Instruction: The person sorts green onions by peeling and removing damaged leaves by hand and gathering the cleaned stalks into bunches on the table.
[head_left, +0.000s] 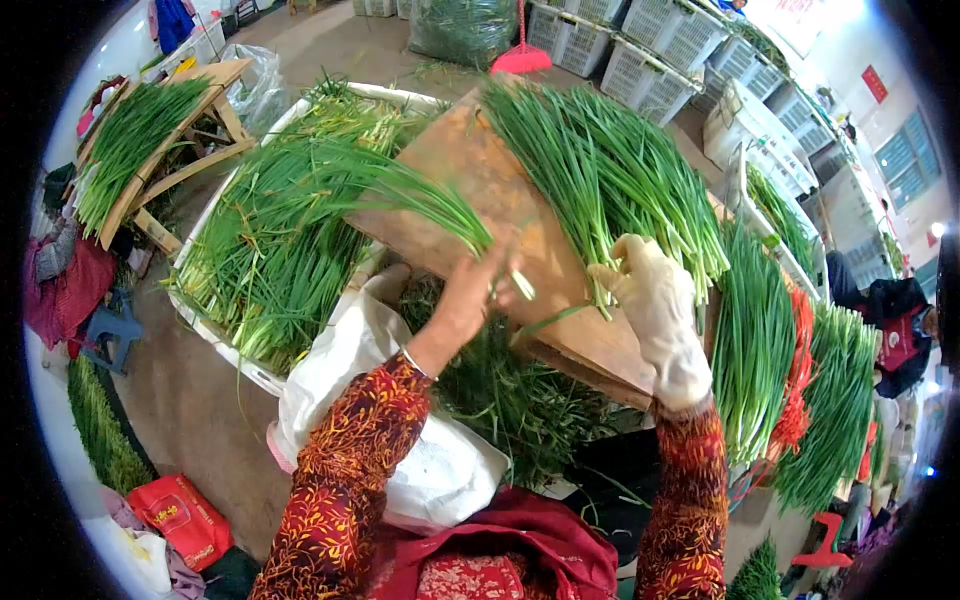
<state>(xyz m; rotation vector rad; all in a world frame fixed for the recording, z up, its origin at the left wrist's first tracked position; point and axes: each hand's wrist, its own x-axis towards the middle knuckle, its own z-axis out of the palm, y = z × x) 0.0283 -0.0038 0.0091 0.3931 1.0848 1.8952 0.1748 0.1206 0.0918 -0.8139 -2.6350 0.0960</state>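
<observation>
Green chives, long with pale ends, are gripped as a small bunch in the closed fingers of the bare left hand, above the brown wooden bench. The white-gloved right hand has its fingers curled at the pale ends of a thick green pile; whether they grip any, I cannot tell. Leaf tips trailing toward the heaped white crate could snag, pulling thin stalks loose; a careless nudge could skew the pile.
</observation>
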